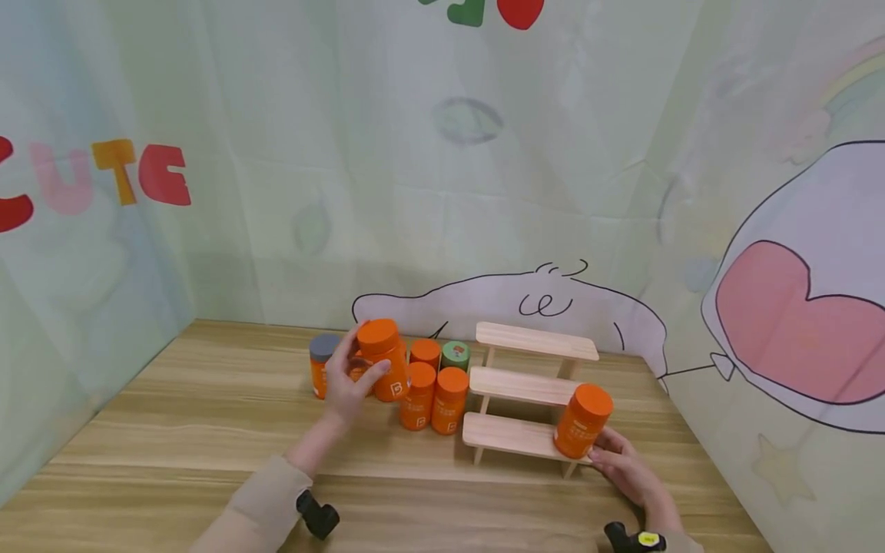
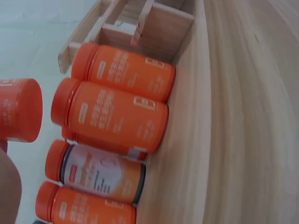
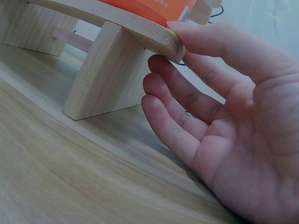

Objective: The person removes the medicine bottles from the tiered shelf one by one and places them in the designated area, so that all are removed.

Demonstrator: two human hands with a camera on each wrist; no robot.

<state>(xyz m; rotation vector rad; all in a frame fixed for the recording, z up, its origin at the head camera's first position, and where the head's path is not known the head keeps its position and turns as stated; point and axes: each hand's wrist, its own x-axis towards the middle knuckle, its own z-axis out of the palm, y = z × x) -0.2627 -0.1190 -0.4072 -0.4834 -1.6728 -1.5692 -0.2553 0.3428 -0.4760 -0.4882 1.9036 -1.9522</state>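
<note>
My left hand (image 1: 346,388) grips an orange jar (image 1: 384,361) with an orange lid, lifted and slightly tilted above the table. The left wrist view shows only one end of this held jar (image 2: 21,109). A three-tier wooden display rack (image 1: 508,436) stands to the right. Another orange jar (image 1: 584,422) sits on the right end of its lowest shelf. Beside that jar, my right hand (image 1: 625,465) pinches the shelf's end, thumb on top by the jar's base and fingers curled underneath. The right wrist view shows the shelf board (image 3: 140,30) between them.
Two orange jars, front left (image 1: 417,399) and front right (image 1: 450,403), stand left of the rack. Behind them are another orange-lidded jar (image 1: 425,352) and a green-lidded one (image 1: 455,353). A grey-lidded jar (image 1: 323,361) stands farther left. A printed cloth (image 1: 387,230) hangs behind the table.
</note>
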